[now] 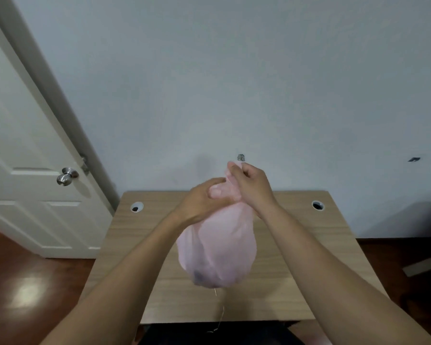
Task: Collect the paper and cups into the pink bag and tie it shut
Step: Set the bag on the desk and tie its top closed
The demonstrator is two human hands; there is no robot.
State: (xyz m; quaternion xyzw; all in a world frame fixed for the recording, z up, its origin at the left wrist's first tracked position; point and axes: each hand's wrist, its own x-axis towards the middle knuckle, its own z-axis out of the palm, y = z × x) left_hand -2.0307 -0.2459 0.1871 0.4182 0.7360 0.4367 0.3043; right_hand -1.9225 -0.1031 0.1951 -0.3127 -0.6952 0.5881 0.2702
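Our L hand (202, 201) & R hand (253, 186) pinch bag (217, 245) neck; if we slacken, neck may reopen & stuff spills.

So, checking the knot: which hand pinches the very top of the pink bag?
The right hand, the higher one, pinches the tip of the pink bag; the left hand grips the neck lower down.
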